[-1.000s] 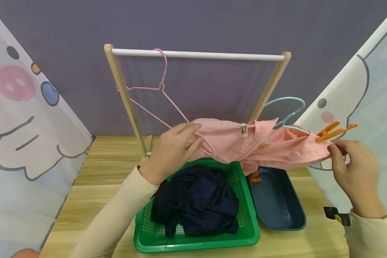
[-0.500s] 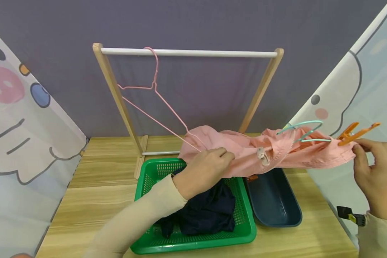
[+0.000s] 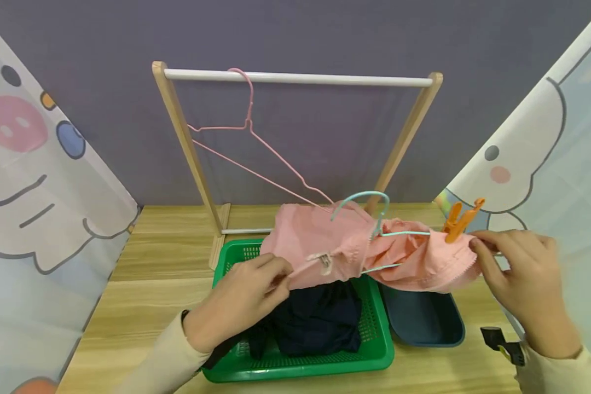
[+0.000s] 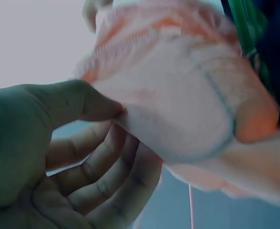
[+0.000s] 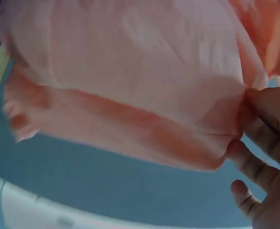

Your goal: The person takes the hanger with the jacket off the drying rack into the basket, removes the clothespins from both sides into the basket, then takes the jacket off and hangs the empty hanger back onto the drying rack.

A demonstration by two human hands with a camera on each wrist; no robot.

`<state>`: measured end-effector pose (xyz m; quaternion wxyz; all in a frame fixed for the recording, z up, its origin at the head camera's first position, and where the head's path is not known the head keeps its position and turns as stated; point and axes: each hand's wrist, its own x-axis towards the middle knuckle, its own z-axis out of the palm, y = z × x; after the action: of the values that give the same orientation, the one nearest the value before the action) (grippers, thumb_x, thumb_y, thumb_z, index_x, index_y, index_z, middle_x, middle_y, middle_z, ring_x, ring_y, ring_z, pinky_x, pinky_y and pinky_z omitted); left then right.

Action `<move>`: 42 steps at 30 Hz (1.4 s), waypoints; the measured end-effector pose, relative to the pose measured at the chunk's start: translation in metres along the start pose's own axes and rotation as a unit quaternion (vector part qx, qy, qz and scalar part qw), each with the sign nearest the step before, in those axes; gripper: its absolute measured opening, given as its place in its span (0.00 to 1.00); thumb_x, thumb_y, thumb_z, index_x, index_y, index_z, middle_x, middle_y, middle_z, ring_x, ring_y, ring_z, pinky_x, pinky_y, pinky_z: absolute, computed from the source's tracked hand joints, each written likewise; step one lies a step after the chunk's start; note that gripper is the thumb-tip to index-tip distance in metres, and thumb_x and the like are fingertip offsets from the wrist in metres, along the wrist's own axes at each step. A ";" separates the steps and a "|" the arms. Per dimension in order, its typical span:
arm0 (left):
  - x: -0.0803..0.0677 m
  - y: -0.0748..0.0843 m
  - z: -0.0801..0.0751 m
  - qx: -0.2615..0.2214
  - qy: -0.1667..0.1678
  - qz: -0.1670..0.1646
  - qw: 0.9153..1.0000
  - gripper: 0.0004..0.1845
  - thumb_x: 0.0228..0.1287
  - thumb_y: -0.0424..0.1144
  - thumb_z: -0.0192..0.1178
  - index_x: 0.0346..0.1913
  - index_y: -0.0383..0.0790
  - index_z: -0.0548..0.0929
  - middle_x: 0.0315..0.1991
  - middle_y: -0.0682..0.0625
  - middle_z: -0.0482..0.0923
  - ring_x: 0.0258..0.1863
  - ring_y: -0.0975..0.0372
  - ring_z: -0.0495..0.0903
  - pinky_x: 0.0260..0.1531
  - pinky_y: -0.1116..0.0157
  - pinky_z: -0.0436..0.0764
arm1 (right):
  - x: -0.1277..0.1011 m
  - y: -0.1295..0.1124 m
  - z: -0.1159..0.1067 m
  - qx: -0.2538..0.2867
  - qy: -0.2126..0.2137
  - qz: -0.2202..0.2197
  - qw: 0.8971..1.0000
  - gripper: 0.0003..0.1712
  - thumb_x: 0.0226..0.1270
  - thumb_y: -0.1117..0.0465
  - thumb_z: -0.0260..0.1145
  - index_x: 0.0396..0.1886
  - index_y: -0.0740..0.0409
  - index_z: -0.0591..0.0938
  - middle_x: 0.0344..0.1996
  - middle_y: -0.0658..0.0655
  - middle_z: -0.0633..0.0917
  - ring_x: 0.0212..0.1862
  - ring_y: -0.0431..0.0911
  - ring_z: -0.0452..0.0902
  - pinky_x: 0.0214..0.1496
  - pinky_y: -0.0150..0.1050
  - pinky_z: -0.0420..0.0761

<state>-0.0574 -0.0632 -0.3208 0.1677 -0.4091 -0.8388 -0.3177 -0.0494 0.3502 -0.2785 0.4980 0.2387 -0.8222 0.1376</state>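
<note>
A pink zip garment is held up in the air over the green basket, with a toothed zipper edge and a pale tag. Inside it sits a teal hanger, its hook sticking up from the middle. An orange clothespin clips the garment near its right end. My left hand pinches the near left edge between thumb and fingers; the thumb presses the cloth in the left wrist view. At the right end, beside the clothespin, my right hand pinches the cloth, also seen in the right wrist view.
A green basket with dark navy cloth stands below the garment. To its right is a dark blue tray. Behind stands a wooden rack with a white rail, from which a pink hanger hangs close by the garment.
My left hand has moved from the garment's top left to its near lower edge and pinches it. My right hand has brought the clipped end leftward, and the teal hook now stands more upright.
</note>
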 end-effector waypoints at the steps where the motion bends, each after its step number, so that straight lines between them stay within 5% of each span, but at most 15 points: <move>1: -0.007 -0.003 -0.009 -0.004 0.004 -0.014 1.000 0.05 0.63 0.31 0.64 0.39 0.43 0.83 0.32 0.59 0.76 0.23 0.70 0.69 0.22 0.77 0.71 | 0.002 -0.008 0.003 0.013 0.001 -0.009 1.000 0.33 0.77 0.43 0.58 0.25 0.69 0.84 0.15 0.58 0.77 0.22 0.54 0.68 0.33 0.40 0.58; 7: -0.046 -0.017 -0.052 0.011 0.032 -0.072 0.997 0.03 0.67 0.36 0.64 0.38 0.49 0.84 0.31 0.65 0.71 0.26 0.70 0.71 0.24 0.79 0.69 | 0.009 -0.046 0.019 0.070 -0.032 -0.060 0.995 0.30 0.77 0.45 0.59 0.23 0.64 0.84 0.15 0.49 0.74 0.19 0.45 0.65 0.35 0.41 0.60; 12: -0.071 -0.024 -0.064 0.029 0.044 -0.094 0.994 0.11 0.60 0.30 0.68 0.37 0.52 0.83 0.31 0.67 0.72 0.28 0.72 0.72 0.27 0.80 0.71 | 0.003 -0.063 0.033 0.092 -0.084 -0.080 0.989 0.27 0.79 0.47 0.57 0.26 0.62 0.85 0.17 0.47 0.73 0.20 0.42 0.65 0.35 0.43 0.62; 20: -0.103 -0.037 -0.050 0.056 0.023 -0.142 0.988 0.14 0.53 0.27 0.73 0.36 0.52 0.85 0.31 0.68 0.76 0.28 0.76 0.74 0.26 0.76 0.78 | -0.040 -0.075 0.062 0.128 -0.142 -0.033 0.981 0.22 0.79 0.47 0.56 0.31 0.56 0.86 0.26 0.47 0.84 0.26 0.43 0.76 0.41 0.44 0.68; 27: -0.116 -0.040 -0.038 0.056 -0.017 -0.201 0.978 0.14 0.55 0.27 0.73 0.37 0.51 0.87 0.35 0.64 0.81 0.31 0.75 0.77 0.27 0.72 0.82 | -0.070 -0.078 0.071 0.125 -0.246 0.010 0.961 0.22 0.80 0.44 0.53 0.36 0.49 0.86 0.31 0.43 0.84 0.31 0.40 0.77 0.42 0.41 0.66; 31: -0.120 -0.040 -0.036 0.060 -0.007 -0.201 0.978 0.14 0.54 0.26 0.73 0.37 0.50 0.87 0.35 0.64 0.82 0.32 0.75 0.78 0.26 0.72 0.81 | -0.070 -0.074 0.071 0.149 -0.271 0.018 0.951 0.04 0.70 0.54 0.68 0.40 0.46 0.86 0.35 0.39 0.84 0.35 0.38 0.77 0.42 0.41 0.66; 35: -0.122 -0.042 -0.036 0.069 0.002 -0.197 0.978 0.13 0.54 0.26 0.73 0.37 0.48 0.88 0.34 0.63 0.82 0.31 0.74 0.78 0.26 0.72 0.81 | -0.061 -0.069 0.071 0.189 -0.276 0.043 0.941 0.18 0.54 0.67 0.77 0.44 0.47 0.87 0.35 0.37 0.82 0.35 0.37 0.75 0.40 0.37 0.67; 42: -0.127 -0.042 -0.036 0.081 0.009 -0.203 0.976 0.12 0.54 0.27 0.74 0.38 0.46 0.89 0.34 0.61 0.84 0.32 0.73 0.80 0.27 0.71 0.82 | -0.038 -0.067 0.075 0.264 -0.297 0.105 0.912 0.25 0.53 0.72 0.77 0.51 0.52 0.85 0.46 0.46 0.82 0.44 0.40 0.74 0.41 0.31 0.76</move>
<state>-0.0129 -0.1806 -0.3792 0.1400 -0.2119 -0.9259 -0.2795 -0.0554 0.2678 -0.3482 0.1326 0.3034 -0.8863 0.3239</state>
